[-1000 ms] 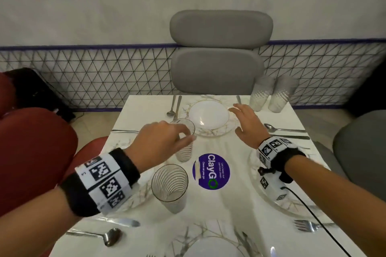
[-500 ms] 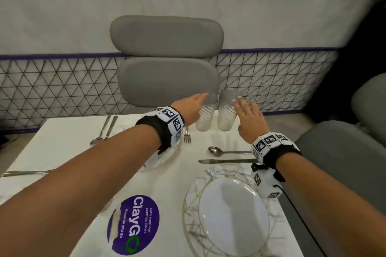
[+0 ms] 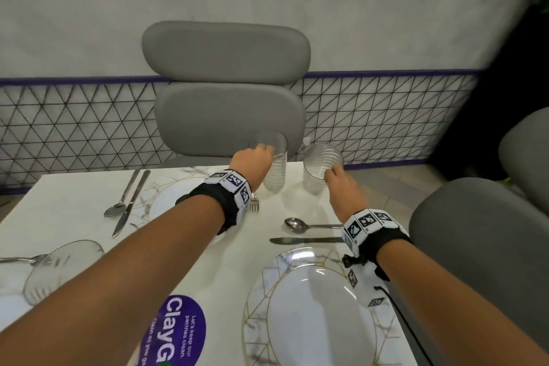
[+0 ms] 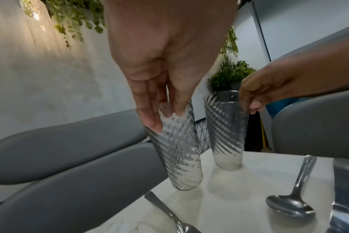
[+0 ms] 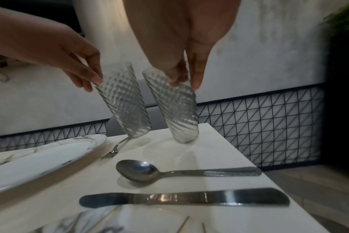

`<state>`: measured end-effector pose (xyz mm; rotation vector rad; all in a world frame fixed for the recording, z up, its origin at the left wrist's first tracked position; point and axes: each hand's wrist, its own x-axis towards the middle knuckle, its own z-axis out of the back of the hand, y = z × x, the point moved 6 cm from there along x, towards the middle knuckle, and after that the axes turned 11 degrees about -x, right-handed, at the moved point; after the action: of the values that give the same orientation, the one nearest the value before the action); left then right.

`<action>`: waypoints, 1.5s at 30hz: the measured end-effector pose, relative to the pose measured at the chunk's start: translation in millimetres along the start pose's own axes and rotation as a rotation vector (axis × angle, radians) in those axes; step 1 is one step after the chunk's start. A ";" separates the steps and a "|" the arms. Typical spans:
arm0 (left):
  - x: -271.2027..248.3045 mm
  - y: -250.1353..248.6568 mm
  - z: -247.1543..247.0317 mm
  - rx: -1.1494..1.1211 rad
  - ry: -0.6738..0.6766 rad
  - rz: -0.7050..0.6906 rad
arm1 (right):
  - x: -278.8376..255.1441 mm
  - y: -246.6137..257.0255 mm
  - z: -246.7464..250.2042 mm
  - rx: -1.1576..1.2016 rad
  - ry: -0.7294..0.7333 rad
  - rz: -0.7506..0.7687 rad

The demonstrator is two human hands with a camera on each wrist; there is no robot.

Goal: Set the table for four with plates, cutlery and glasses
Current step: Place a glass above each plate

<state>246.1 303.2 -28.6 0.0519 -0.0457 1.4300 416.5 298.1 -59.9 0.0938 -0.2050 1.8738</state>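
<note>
Two clear ribbed glasses are at the table's far right corner, both tilted. My left hand (image 3: 263, 151) pinches the rim of the left glass (image 3: 274, 171), with the thumb inside and the fingers outside. In the left wrist view, my left hand (image 4: 165, 119) holds that glass (image 4: 177, 154) with its base just off the table. My right hand (image 3: 331, 174) pinches the rim of the right glass (image 3: 316, 169). The right wrist view shows my right hand (image 5: 186, 83) on its glass (image 5: 173, 107), base low at the tabletop.
A spoon (image 3: 294, 224) and knife (image 3: 303, 240) lie beside the near-right plate (image 3: 312, 306). A fork (image 3: 254, 206) lies by the far plate (image 3: 166, 202), with a spoon (image 3: 114, 208) and a knife beyond. Another glass (image 3: 59, 270) stands left. Grey chairs (image 3: 225, 89) surround the table.
My left hand let go of the glass near the table's middle. Both hands reached to the far right corner and took hold of the two glasses, which now tilt.
</note>
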 end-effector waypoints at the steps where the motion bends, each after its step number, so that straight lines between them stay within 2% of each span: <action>1: -6.3 4.5 10.3 0.004 -0.019 -0.009 | -1.7 -0.1 4.8 0.021 -0.022 -0.002; 5: -53.3 28.6 59.5 -0.077 -0.090 -0.017 | -10.5 5.9 30.2 0.138 -0.151 0.021; 9: -132.7 43.7 85.9 -0.180 -0.008 -0.044 | -40.9 35.2 68.3 0.345 -0.322 0.047; 11: -179.0 41.4 87.0 -0.219 0.081 -0.070 | -58.4 62.4 77.3 0.417 -0.276 0.096; 14: -242.3 31.9 78.0 -0.261 0.188 -0.100 | -78.1 112.6 75.6 0.425 -0.089 0.245; 17: -289.6 18.0 57.4 -0.269 0.269 -0.099 | -97.2 147.2 65.3 0.379 0.091 0.290; 20: -323.2 1.9 37.1 -0.247 0.247 -0.127 | -114.4 167.1 62.4 0.308 0.157 0.326; 24: -354.8 -7.7 11.7 -0.152 0.326 -0.132 | -129.2 178.7 64.0 0.236 0.169 0.339; 28: -367.1 -21.6 19.3 -0.140 0.193 -0.201 | -141.7 168.2 74.6 0.227 0.037 0.278; 30: -371.3 -12.6 36.2 -0.246 0.106 -0.208 | -155.2 157.9 84.4 0.317 -0.072 0.231; 31: -373.8 -1.8 49.3 -0.305 0.038 -0.170 | -163.4 152.9 87.3 0.378 -0.101 0.217; 34: -386.7 52.1 87.6 -0.485 -0.064 -0.014 | -193.6 138.9 80.6 0.520 -0.026 0.160; 36: -409.6 100.0 111.5 -0.524 -0.229 0.074 | -215.5 130.6 69.5 0.547 0.051 0.116; 38: -438.1 153.0 112.2 -0.491 -0.364 0.176 | -236.9 129.0 59.6 0.558 0.127 0.088; 40: -462.8 198.7 83.4 -0.397 -0.291 0.265 | -256.3 133.7 47.4 0.630 0.224 0.048; 42: -482.6 231.7 38.1 -0.362 -0.114 0.353 | -272.2 138.1 33.7 0.736 0.305 -0.016; 45: -504.1 239.9 -25.3 -0.536 0.139 0.427 | -288.9 152.9 13.8 0.838 0.408 -0.045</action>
<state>-61.9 -159.9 -83.5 -0.5255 -0.3402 1.8000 359.7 -20.3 -109.3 0.2766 0.8607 1.7778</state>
